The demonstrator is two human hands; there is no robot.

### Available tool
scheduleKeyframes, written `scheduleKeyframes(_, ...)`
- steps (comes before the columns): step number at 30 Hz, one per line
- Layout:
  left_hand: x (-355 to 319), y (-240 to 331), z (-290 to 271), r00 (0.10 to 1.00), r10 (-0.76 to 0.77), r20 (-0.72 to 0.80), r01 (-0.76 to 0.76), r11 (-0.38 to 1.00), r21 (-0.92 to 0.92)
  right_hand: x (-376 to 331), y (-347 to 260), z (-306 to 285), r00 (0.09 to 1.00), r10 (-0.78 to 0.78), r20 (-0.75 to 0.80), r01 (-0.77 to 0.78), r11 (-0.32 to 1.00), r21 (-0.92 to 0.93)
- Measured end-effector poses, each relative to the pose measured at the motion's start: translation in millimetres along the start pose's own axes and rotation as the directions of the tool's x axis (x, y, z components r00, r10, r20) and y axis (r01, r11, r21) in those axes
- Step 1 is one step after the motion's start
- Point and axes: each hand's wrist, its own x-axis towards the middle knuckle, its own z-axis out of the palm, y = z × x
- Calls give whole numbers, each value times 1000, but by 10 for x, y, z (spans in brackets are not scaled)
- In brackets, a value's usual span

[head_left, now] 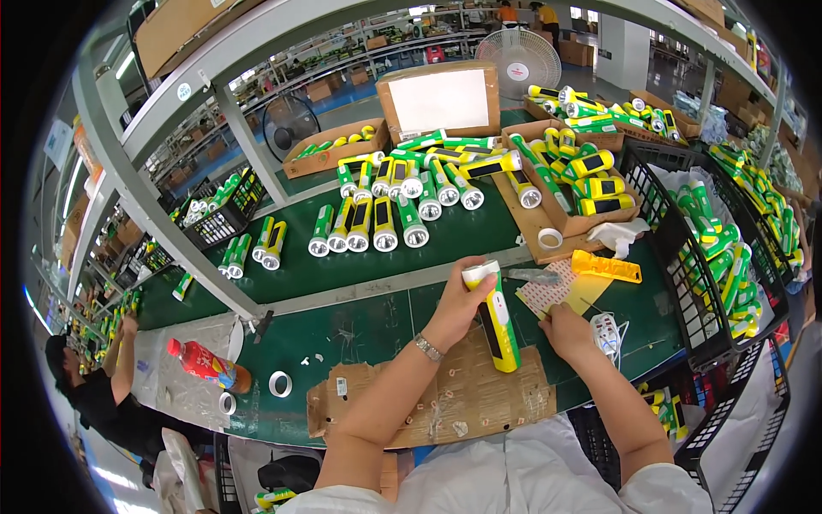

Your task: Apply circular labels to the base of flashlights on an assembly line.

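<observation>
My left hand (462, 300) is wrapped round the head end of a flashlight (497, 327), which has a yellow and green body and a dark panel along one side. The flashlight is tilted above a flattened piece of cardboard (377, 390), its tail toward me. My right hand (567, 332) is closed, its fingers pinched at the near edge of a sheet of small stickers (548, 289) on the bench. Whether a loose sticker is between those fingertips is too small to tell. Beside the sheet lies an orange-yellow plastic strip (606, 266).
Several flashlights (384, 224) stand in rows on the green belt beyond the bench. A carton of flashlights (591, 227) and a black crate (685, 283) stand right. Tape rolls (280, 384) and a drink bottle (210, 367) are left. Another person (103, 390) works far left.
</observation>
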Motion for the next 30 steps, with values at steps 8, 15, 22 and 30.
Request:
scheduleKeyframes(8, -37, 52, 178, 976, -106, 191, 163, 936, -311, -223, -177, -453, 963, -268, -10, 222, 775, 592)
scheduleKeyframes(15, -24, 6, 349, 953, -94, 289, 194, 921, -338, -392, -120, -564, 967, -221, -128, 245, 666, 705)
scheduleKeyframes(22, -80, 24, 487, 952, -44, 302, 149, 930, -336, -474, -257, -707, 877, -241, -416, 387, 867, 314)
scheduleKeyframes(30, -202, 160, 567, 949, 108, 296, -80, 991, -107, -408, -227, -848, 920, -300, -251, 361, 898, 251)
